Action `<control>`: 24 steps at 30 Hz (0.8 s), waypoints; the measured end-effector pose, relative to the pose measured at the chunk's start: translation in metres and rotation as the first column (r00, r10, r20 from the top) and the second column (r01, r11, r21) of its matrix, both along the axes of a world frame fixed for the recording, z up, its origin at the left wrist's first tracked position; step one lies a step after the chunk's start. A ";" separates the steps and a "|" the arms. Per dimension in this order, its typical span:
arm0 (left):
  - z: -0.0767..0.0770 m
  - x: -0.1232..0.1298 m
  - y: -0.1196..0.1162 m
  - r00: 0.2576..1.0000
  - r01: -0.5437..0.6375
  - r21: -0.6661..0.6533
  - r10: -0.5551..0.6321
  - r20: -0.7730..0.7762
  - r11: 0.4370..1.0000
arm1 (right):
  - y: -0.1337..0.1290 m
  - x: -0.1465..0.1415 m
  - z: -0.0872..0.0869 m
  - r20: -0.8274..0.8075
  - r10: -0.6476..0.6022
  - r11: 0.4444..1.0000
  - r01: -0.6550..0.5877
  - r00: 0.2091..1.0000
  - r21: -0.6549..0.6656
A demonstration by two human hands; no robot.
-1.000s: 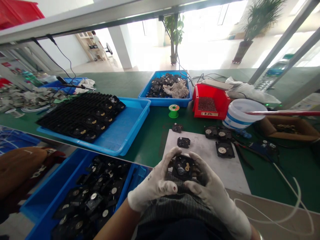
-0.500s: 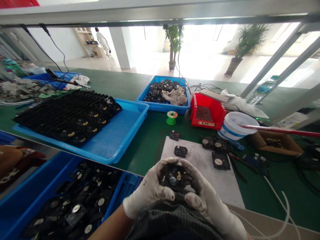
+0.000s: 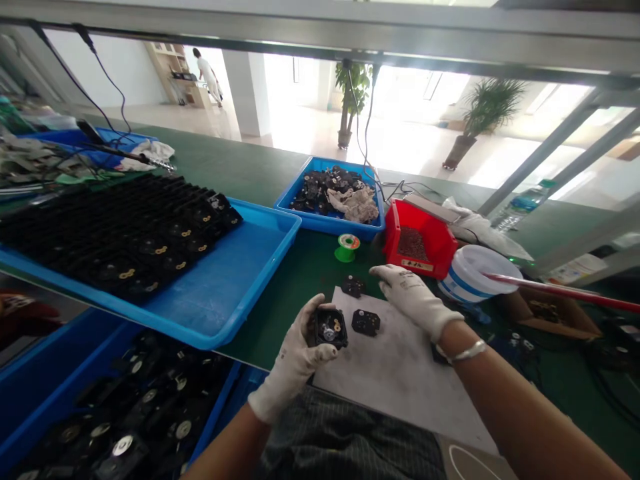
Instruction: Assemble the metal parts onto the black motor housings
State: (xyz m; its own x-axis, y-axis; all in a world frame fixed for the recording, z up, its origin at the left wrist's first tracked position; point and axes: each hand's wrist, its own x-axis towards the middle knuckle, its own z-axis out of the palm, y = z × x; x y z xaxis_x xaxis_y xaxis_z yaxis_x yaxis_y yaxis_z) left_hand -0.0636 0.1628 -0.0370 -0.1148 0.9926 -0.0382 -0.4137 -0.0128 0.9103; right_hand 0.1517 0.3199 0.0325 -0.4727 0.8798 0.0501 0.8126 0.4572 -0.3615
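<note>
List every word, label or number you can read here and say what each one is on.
No text is readable.
The red bin label: too blurred to read.
Print on the right glove: too small to read.
The water bottle label: too blurred to read.

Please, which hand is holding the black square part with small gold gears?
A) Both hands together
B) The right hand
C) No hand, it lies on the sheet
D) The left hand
D. The left hand grips the black square part, while the right hand is apart from it, above the white sheet.
</note>
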 end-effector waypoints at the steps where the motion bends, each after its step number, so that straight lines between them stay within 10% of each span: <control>1: -0.002 -0.001 0.000 1.000 -0.003 0.004 0.003 0.005 1.000 | 0.010 -0.007 -0.005 0.039 0.034 0.999 -0.032 0.999 -0.040; 16: 0.001 -0.002 0.000 0.996 0.039 -0.034 -0.036 0.079 0.999 | 0.030 -0.041 -0.031 0.080 0.189 0.974 -0.176 0.979 -0.146; 24: -0.015 -0.001 -0.003 0.992 -0.009 0.085 0.019 -0.121 0.996 | -0.008 -0.047 0.013 -0.044 0.076 0.997 -0.076 0.996 -0.010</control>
State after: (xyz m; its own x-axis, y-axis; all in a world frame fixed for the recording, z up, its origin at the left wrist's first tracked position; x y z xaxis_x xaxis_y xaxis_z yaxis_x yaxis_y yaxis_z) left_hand -0.0644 0.1601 -0.0518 -0.1277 0.9899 0.0609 -0.2992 -0.0970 0.9492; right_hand 0.1048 0.3121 0.0459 -0.5357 0.8421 0.0617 0.7591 0.5123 -0.4015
